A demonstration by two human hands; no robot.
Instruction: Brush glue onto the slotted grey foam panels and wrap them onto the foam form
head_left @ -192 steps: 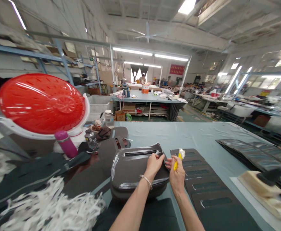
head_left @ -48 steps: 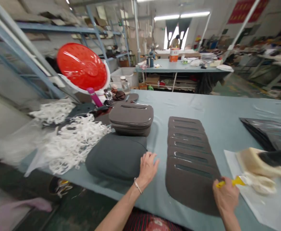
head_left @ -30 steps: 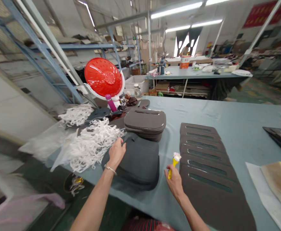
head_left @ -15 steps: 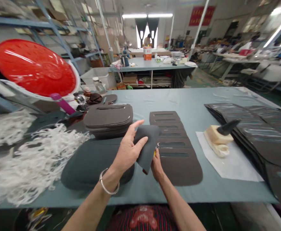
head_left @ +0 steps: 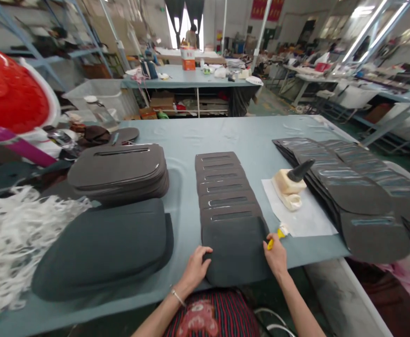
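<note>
At the desk's (head_left: pixel 187 131) near edge, the open left hand (head_left: pixel 197 267) rests on a stack of dark slotted panels (head_left: pixel 233 248). The right hand (head_left: pixel 276 256) grips a yellow-handled brush (head_left: pixel 274 241) beside the stack.

Worktop (head_left: pixel 222 128): wide passage along far edge, behind piles, L to R. Narrow gap, front to back, btw left pads (head_left: pixel 101 248) and middle stack (head_left: pixel 229 208). Stack sits btw L hand (head_left: pixel 195 267) and R hand (head_left: pixel 275 255), blocks straight path across. R side: foam block (head_left: pixel 287 185) on paper sheet (head_left: pixel 296 220), then right piles (head_left: pixel 345 192). L edge: white strips (head_left: pixel 11 238) in way.
</note>
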